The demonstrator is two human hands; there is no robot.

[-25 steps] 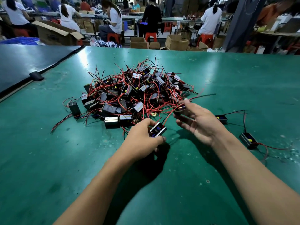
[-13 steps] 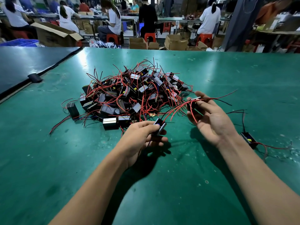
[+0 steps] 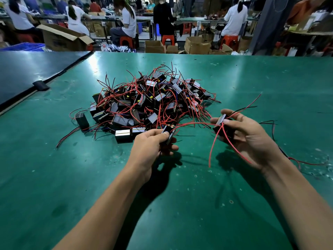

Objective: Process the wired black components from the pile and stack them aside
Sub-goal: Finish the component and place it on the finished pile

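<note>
1. Most of the work lies ahead of me. The pile point(image 3: 147, 105) of wired black components sits heaped in the middle of the green desk point(image 3: 180, 204), thick with tangled red leads. A few pieces lie loose at its near and left edges.
2. Very little is set aside, as far as I can see. To the right of my right wrist some red and black wires point(image 3: 306, 162) trail over the desk. I take them to belong to finished pieces, but my own hand hides the bodies, so I cannot count them or say whether they are stacked.
3. Two components are off the pile and in my grasp, one in each hand, both held just above the desk at the near edge of the heap.
4. My left hand point(image 3: 151, 147) is knuckles-up, fingers curled under and thumb over the left component point(image 3: 168, 134), clamped firmly on it.
5. My right hand point(image 3: 248, 138) is turned palm-up and to the left, with thumb and fingertips pinching the right component point(image 3: 220, 121). Its red leads point(image 3: 212, 150) droop across my palm and hang down toward the desk.
6. My hands are apart, and a red lead arcs across the gap between them. I judge I am drawing the two pieces free of each other before I tidy them.
</note>
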